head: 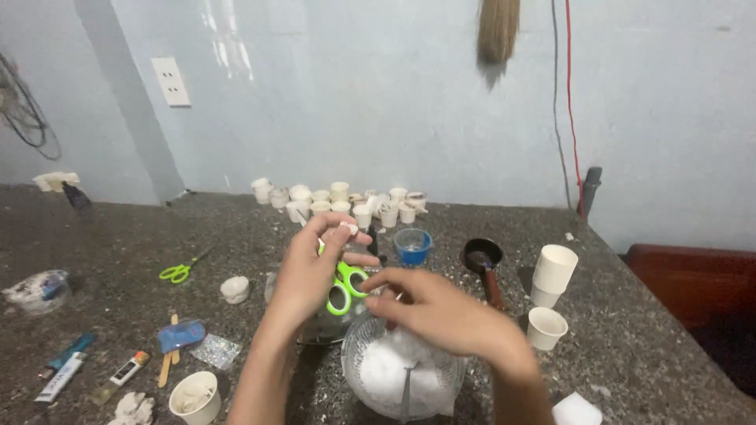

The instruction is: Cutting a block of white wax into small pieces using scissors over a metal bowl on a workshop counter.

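I am holding the green-handled scissors (344, 285) in my left hand (309, 271), its grip closing around the handles while the fingertips pinch a small pale scrap (349, 228). My right hand (441, 311) is hovering over the clear bowl (400, 370) of white fluffy material, its grip pressed together on something too small to identify. The bowl is sitting on the tabletop (630, 330) just before me. Small white cups (339, 198) are lining the far edge; whether they hold anything I cannot tell.

I see left hand (309, 271) raised, fingers curled, fingertips pinched | right hand (441, 311) palm down, fingers bent leftward | bare forearms converge, hands nearly meeting
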